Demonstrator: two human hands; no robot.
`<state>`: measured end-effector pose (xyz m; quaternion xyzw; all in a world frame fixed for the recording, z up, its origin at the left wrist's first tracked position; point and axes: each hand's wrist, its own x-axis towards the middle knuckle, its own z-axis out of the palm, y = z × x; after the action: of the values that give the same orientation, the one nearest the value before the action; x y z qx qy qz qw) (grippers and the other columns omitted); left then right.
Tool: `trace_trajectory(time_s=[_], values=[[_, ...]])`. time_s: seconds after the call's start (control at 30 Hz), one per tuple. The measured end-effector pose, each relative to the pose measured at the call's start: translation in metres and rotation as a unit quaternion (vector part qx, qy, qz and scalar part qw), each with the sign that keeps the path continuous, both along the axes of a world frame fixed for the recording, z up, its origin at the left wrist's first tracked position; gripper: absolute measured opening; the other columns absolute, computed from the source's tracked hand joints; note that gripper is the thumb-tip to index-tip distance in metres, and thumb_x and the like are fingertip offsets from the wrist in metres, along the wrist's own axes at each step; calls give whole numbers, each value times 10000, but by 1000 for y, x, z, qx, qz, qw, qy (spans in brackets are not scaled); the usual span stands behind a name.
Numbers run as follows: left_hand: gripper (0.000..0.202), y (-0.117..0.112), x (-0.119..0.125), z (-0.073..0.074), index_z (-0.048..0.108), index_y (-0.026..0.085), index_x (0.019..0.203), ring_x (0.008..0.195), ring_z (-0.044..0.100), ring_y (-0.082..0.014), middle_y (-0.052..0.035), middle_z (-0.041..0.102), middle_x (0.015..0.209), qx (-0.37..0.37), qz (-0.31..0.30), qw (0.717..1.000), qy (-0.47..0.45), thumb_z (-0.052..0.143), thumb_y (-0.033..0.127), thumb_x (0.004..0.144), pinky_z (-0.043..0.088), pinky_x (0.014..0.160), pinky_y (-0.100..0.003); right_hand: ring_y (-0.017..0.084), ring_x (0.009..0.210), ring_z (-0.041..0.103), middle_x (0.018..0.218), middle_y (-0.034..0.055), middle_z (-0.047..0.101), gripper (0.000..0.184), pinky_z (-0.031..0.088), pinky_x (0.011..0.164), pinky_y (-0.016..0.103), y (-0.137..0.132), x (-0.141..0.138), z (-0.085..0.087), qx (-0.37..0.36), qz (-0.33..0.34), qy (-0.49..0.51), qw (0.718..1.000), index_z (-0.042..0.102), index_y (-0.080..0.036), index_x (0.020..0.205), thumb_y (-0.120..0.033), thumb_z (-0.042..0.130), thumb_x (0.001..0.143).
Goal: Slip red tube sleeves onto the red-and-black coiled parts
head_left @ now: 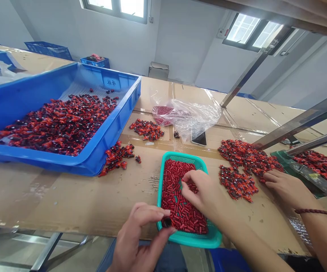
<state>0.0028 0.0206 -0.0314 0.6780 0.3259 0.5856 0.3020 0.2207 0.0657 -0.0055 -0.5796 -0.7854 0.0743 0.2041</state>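
Note:
My left hand [142, 236] is at the near left corner of the green basket [200, 241]. Its thumb and fingers pinch a small dark part [166, 222] with a round open end facing up. Many short red tubes [177, 206] fill the basket. My right hand [204, 190] reaches over them from the right, thumb and forefinger closed together just above the tubes. A speck of red shows at those fingertips, too small to make out.
Left stands a blue tray [88, 160] of red-and-black parts, with loose piles [148, 129] beside it. A plastic bag [180, 113] and phone [199, 136] lie behind the basket. At right, a co-worker's hand [289, 187] with a bracelet touches another pile [245, 155] near a metal post [299, 122].

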Motion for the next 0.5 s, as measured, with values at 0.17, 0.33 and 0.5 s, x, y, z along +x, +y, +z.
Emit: trace_trajectory(time_s=[0.17,0.33,0.5], values=[[301,2,-1,0,608,200,1152,913,761,-129,-18,801,1006,18,-8,999,40,754,72,921,603,869,-219,118,728,710,812,-15,689,89,590,656,191,-38,-13,18,-28,43,198,979,547,-239,905,-179,541,971],[251,2,-7,4,615,189,1146,884,782,-141,-42,824,1005,81,8,990,112,715,69,950,574,881,-274,107,687,668,779,-29,694,168,556,619,175,-57,-29,27,9,79,290,954,606,-241,891,-75,622,877],[241,5,-9,12,629,194,1112,813,805,-142,-33,855,951,166,30,970,174,648,19,946,550,849,-295,148,741,693,827,18,736,210,577,667,235,-58,-31,25,36,123,244,961,632,-230,946,-27,633,891]])
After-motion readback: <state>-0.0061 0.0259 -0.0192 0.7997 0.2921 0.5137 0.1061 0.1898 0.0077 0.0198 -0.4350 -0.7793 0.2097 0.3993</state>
